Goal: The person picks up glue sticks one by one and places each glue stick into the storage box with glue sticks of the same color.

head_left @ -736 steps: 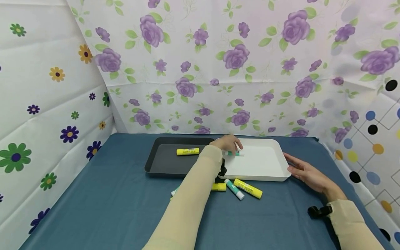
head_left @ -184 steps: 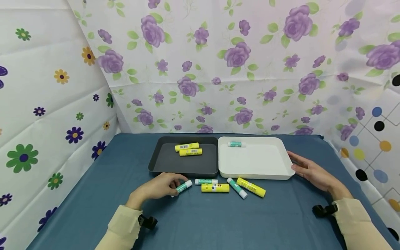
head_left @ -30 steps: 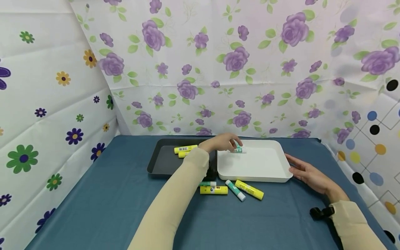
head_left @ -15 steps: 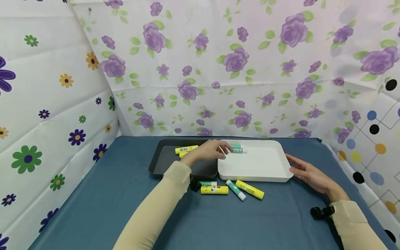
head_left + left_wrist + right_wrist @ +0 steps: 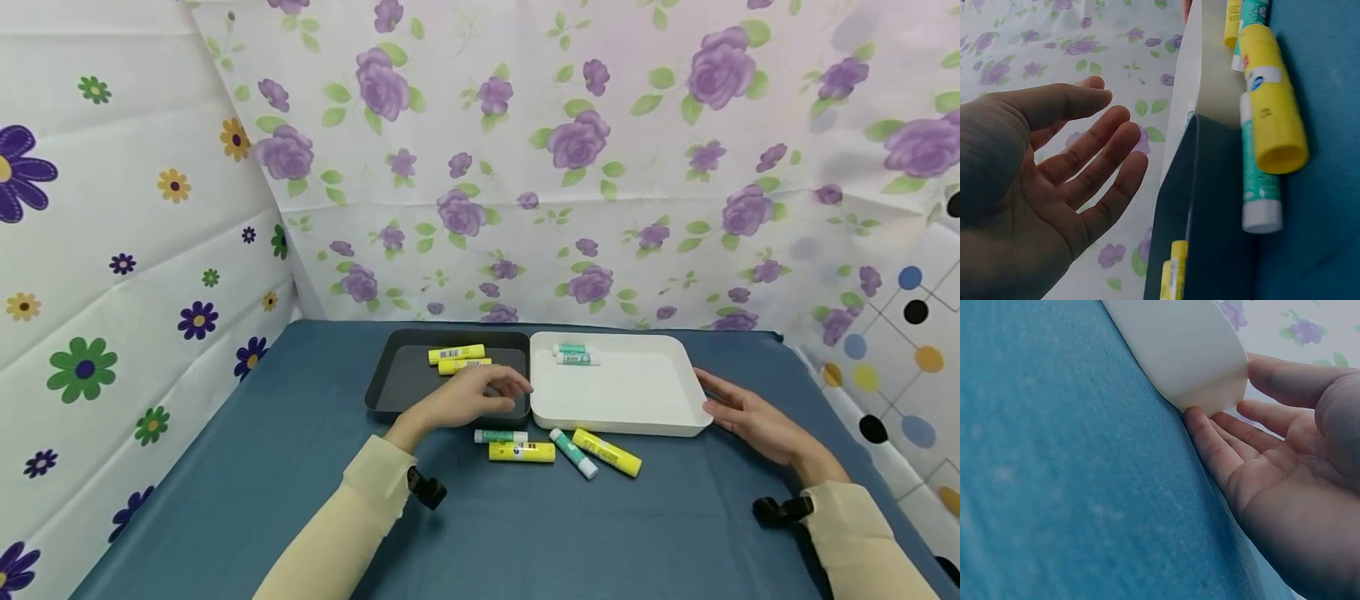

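Note:
My left hand (image 5: 468, 396) hovers over the front right of a dark grey tray (image 5: 390, 392), fingers loosely bent and holding nothing. Two yellow glue sticks (image 5: 463, 365) lie inside that tray. The white tray (image 5: 622, 392) beside it holds two green-and-white glue sticks (image 5: 577, 358) near its back left. My right hand (image 5: 761, 425) touches the white tray's right end; in the right wrist view its fingertips (image 5: 1197, 419) rest against the outer wall. In front of the trays lie a green glue stick (image 5: 501, 436), a yellow one (image 5: 522, 452), a slanted green one (image 5: 573, 454) and a slanted yellow one (image 5: 607, 452).
A blue cloth (image 5: 525, 542) covers the table. Behind it hangs a curtain with purple flowers (image 5: 577, 142), and more patterned sheets hang at left and right. Each wrist wears a small black camera (image 5: 427, 487).
My left hand has let go of a green glue stick, which now lies by the other in the white tray, and has drawn back left over the dark tray. The right hand stays put.

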Motion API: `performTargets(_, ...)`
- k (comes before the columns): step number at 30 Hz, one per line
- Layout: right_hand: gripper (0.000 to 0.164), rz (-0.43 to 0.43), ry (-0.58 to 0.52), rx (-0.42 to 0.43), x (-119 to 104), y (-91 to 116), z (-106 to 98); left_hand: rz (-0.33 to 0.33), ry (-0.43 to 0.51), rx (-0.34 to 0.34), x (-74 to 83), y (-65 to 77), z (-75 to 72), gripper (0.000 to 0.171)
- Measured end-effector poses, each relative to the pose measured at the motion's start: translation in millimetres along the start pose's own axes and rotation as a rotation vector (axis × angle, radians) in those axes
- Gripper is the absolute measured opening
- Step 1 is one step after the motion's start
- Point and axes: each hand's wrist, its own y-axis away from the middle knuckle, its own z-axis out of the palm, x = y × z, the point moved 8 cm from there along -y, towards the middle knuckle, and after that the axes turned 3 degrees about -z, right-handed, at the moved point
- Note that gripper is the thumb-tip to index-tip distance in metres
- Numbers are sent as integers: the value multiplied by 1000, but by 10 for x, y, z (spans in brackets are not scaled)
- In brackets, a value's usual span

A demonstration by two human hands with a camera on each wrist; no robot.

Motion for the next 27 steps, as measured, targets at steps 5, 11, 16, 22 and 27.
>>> performTargets(5, 71, 2, 12, 3, -15, 23, -19, -11, 22, 56, -91, 157, 5, 29)
performTargets(11, 70, 7, 11, 2, -8, 25, -30, -20, 44, 74, -177, 318, 93, 28)
performTargets(16, 72, 20, 10, 2, -7, 20, -16, -21, 77, 81, -249, 383, 165, 28)
performTargets(22, 70, 14, 4, -4, -12, 22, 9, -33, 70, 82, -332, 391, 232, 28)
performTargets(27, 70, -4, 1, -7, -20, 22, 23, -32, 55, 83, -330, 389, 221, 28)
